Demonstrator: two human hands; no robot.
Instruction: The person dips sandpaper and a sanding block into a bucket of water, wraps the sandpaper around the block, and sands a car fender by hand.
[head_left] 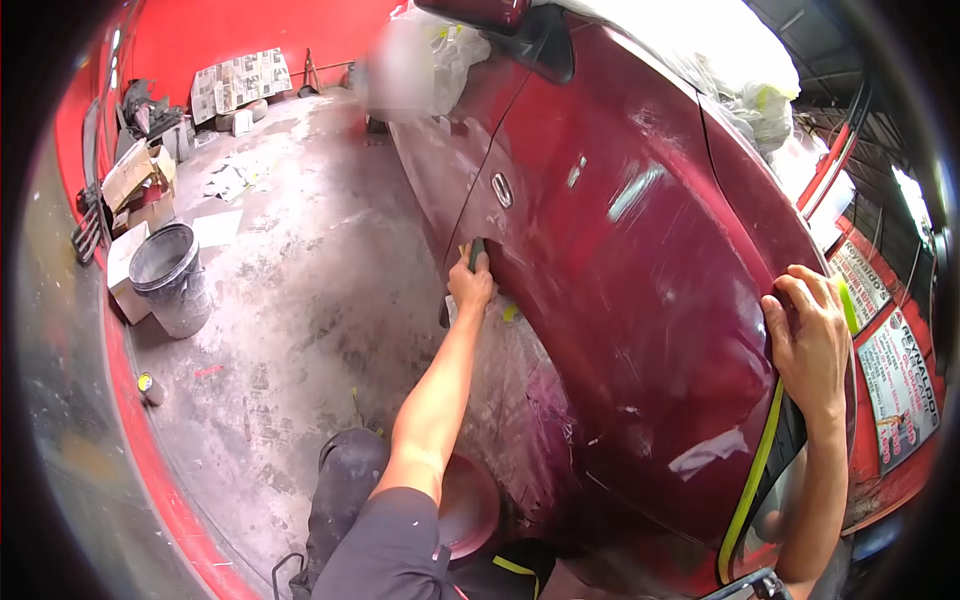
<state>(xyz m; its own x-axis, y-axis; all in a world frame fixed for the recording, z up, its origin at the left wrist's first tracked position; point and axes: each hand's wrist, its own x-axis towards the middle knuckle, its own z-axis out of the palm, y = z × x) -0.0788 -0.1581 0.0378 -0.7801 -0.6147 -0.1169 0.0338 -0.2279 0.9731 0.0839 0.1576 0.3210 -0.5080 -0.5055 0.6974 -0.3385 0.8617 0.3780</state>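
My left hand [470, 280] is closed around a small dark block [477, 253], held at the lower edge of the dark red car panel [600, 280], near the wheel arch. Over on the right, my right hand [808, 345] rests on the front edge of the panel with its fingers bent and apart, holding nothing. Yellow-green tape [760, 470] runs along the panel edge below it. Whitish scuffs and a pale patch [708, 453] mark the red paint.
A grey bucket [172, 280] stands at the left beside cardboard boxes [140, 185]. A small can [150, 388] sits near the red floor edge. Plastic sheeting [765, 105] covers the car's top. Signs [900, 385] hang at the right.
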